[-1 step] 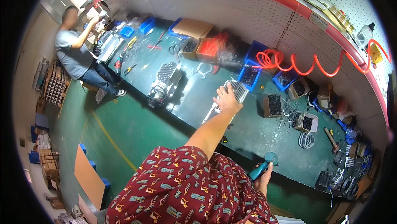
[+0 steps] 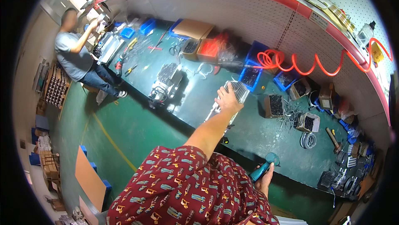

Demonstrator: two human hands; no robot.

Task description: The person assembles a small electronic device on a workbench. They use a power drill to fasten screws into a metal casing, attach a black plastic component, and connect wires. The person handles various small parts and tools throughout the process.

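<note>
Left hand laid, fingers seemingly curled, on finned metal block on surface; right hand fingers wrapped around teal power tool; next step probably needs tool brought over.

Workshop or small assembly shop indicated. Long green-topped workbench set against white pegboard wall with red trim. Blue parts bins and cardboard boxes of small dark hardware spread along bench. Red coiled air hose strung above. Finned metal assemblies, pliers and hand tools scattered on bench. Green painted floor marked with yellow line. Second person seated at far end of bench.
</note>
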